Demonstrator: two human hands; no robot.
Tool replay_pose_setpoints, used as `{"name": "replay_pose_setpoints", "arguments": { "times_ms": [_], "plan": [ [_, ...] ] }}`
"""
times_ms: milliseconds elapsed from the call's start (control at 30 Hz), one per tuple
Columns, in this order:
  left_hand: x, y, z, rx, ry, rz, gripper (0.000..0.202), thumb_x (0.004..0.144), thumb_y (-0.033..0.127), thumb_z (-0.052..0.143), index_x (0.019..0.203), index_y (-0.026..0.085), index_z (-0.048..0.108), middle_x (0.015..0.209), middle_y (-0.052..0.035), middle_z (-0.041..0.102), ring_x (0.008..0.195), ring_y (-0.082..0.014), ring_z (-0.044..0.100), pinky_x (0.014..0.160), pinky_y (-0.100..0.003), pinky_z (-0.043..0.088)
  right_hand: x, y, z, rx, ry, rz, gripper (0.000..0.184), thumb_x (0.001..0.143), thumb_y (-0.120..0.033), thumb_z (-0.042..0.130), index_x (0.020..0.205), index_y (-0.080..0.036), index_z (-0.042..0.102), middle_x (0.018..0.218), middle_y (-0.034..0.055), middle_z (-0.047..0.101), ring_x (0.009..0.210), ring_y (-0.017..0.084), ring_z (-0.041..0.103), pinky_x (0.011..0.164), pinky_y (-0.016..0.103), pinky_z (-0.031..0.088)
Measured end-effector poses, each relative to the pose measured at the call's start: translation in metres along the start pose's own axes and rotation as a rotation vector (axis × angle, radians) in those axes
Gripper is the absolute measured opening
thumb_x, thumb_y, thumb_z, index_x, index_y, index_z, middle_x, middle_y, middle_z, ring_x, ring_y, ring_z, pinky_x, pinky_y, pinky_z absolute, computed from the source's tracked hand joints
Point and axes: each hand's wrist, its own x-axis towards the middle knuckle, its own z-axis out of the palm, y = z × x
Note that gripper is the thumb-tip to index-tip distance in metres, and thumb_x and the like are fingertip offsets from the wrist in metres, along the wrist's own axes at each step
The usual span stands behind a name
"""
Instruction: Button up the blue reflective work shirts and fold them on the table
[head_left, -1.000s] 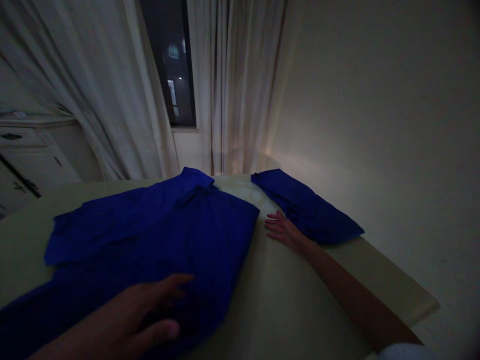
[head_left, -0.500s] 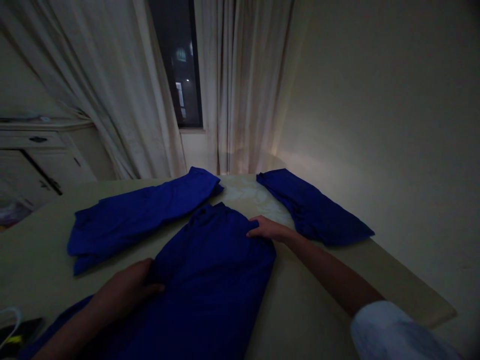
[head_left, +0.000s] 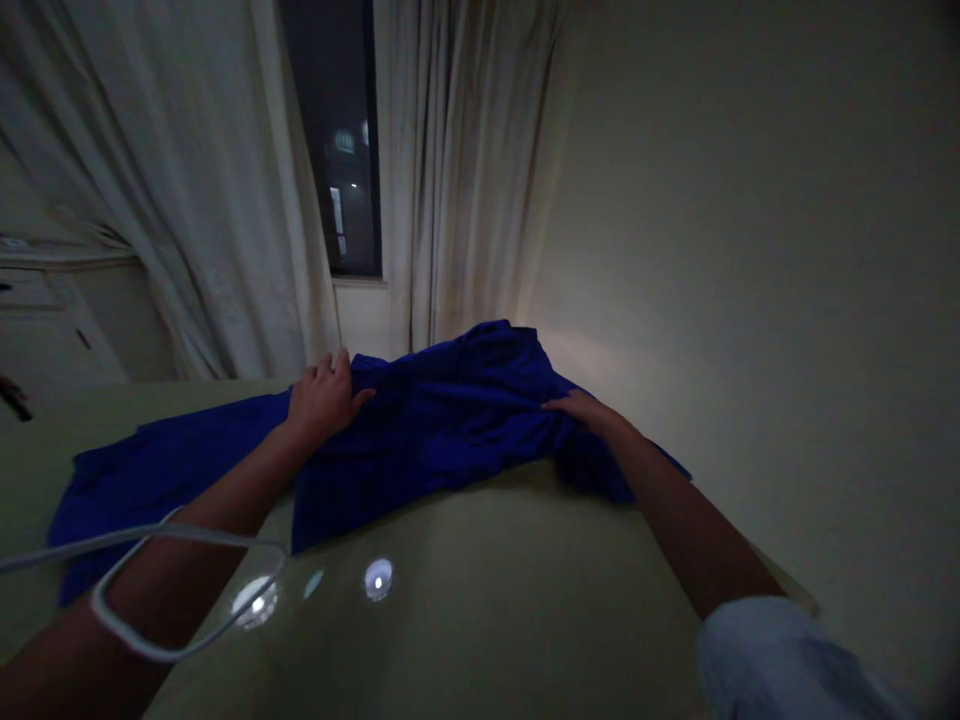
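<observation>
A folded blue garment [head_left: 420, 430] lies stretched sideways across the table, overlapping two other blue pieces. Its exact kind is not plain in the dim light. My left hand [head_left: 325, 400] grips its left end, fingers curled at the far edge and thumb lying over the cloth. At its right end, my right hand [head_left: 589, 408] is closed on the fabric, with the fingertips partly hidden. Under the left forearm extends a second blue garment [head_left: 180, 440]. Part of a third blue garment [head_left: 592, 470] shows beneath and beside my right hand.
A white cable [head_left: 187, 535] loops across my left forearm. The pale table [head_left: 480, 600] reflects lamps near its front. Beyond it hang long curtains [head_left: 465, 200] beside a dark window [head_left: 337, 150]. A wall [head_left: 750, 250] borders the right side, and a cabinet [head_left: 67, 320] stands at left.
Both hands have carried the middle garment from the near side to the far side, where it now lies crosswise over the other two. The cable has come into view over my left arm.
</observation>
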Motion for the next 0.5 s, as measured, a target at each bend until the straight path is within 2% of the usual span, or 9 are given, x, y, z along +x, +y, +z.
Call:
{"name": "replay_pose_setpoints", "arguments": {
  "times_ms": [67, 133, 167, 233, 300, 367, 433, 500],
  "plan": [
    [-0.01, -0.008, 0.038, -0.116, -0.168, -0.168, 0.094, 0.089, 0.059, 0.055, 0.153, -0.006, 0.035, 0.147, -0.0399, 0.049, 0.135, -0.0545, 0.05, 0.106, -0.062, 0.043, 0.005, 0.022, 0.0, -0.162, 0.015, 0.007, 0.053, 0.058, -0.031, 0.096, 0.105, -0.016, 0.076, 0.114, 0.0161, 0.078, 0.12, 0.037, 0.068, 0.103, 0.047, 0.053],
    [-0.025, -0.017, 0.067, -0.236, -0.281, -0.273, 0.093, 0.082, 0.061, 0.061, 0.142, -0.009, 0.049, 0.135, -0.0418, 0.057, 0.128, -0.0564, 0.054, 0.103, -0.064, 0.045, 0.007, 0.041, 0.006, -0.188, 0.037, -0.02, 0.061, 0.055, -0.032, 0.097, 0.109, -0.015, 0.075, 0.127, 0.0184, 0.073, 0.133, 0.039, 0.059, 0.113, 0.048, 0.046],
    [-0.031, -0.021, 0.077, -0.279, -0.301, -0.293, 0.09, 0.079, 0.06, 0.064, 0.138, -0.007, 0.054, 0.132, -0.0407, 0.06, 0.127, -0.0563, 0.056, 0.102, -0.064, 0.046, 0.008, 0.049, 0.011, -0.164, 0.046, -0.03, 0.065, 0.057, -0.036, 0.097, 0.114, -0.014, 0.074, 0.134, 0.0194, 0.07, 0.136, 0.039, 0.057, 0.115, 0.048, 0.043],
    [-0.039, -0.025, 0.088, -0.347, -0.266, -0.314, 0.083, 0.077, 0.057, 0.066, 0.136, -0.001, 0.058, 0.134, -0.0365, 0.062, 0.128, -0.0543, 0.057, 0.102, -0.065, 0.048, 0.01, 0.058, 0.024, -0.101, 0.081, -0.034, 0.074, 0.063, -0.045, 0.093, 0.125, -0.012, 0.069, 0.142, 0.0212, 0.064, 0.139, 0.038, 0.055, 0.118, 0.048, 0.041],
    [-0.037, -0.025, 0.09, -0.431, -0.191, -0.369, 0.077, 0.081, 0.055, 0.063, 0.139, 0.004, 0.057, 0.139, -0.0329, 0.061, 0.132, -0.0506, 0.056, 0.103, -0.064, 0.048, 0.013, 0.059, 0.038, -0.022, 0.147, -0.014, 0.083, 0.065, -0.048, 0.092, 0.133, -0.009, 0.065, 0.144, 0.0234, 0.062, 0.138, 0.038, 0.056, 0.118, 0.05, 0.04],
    [-0.029, -0.02, 0.084, -0.53, -0.13, -0.403, 0.065, 0.085, 0.051, 0.059, 0.133, 0.007, 0.062, 0.135, -0.0288, 0.066, 0.129, -0.0445, 0.06, 0.103, -0.058, 0.051, 0.016, 0.053, 0.05, 0.035, 0.202, -0.007, 0.081, 0.065, -0.045, 0.092, 0.134, -0.011, 0.065, 0.14, 0.0214, 0.065, 0.136, 0.037, 0.058, 0.118, 0.051, 0.041],
    [-0.024, -0.011, 0.069, -0.622, -0.081, -0.381, 0.053, 0.086, 0.048, 0.057, 0.124, 0.011, 0.068, 0.131, -0.022, 0.07, 0.127, -0.0374, 0.064, 0.106, -0.05, 0.052, 0.016, 0.045, 0.055, 0.064, 0.214, -0.028, 0.069, 0.069, -0.044, 0.088, 0.129, -0.017, 0.069, 0.134, 0.0162, 0.07, 0.134, 0.035, 0.06, 0.116, 0.049, 0.043],
    [-0.029, -0.006, 0.046, -0.718, -0.03, -0.336, 0.052, 0.087, 0.052, 0.056, 0.122, 0.016, 0.069, 0.129, -0.0147, 0.072, 0.124, -0.0313, 0.066, 0.106, -0.043, 0.053, 0.009, 0.041, 0.045, 0.108, 0.21, -0.056, 0.057, 0.075, -0.048, 0.081, 0.125, -0.022, 0.072, 0.126, 0.0117, 0.074, 0.129, 0.033, 0.063, 0.111, 0.048, 0.048]
  ]
}}
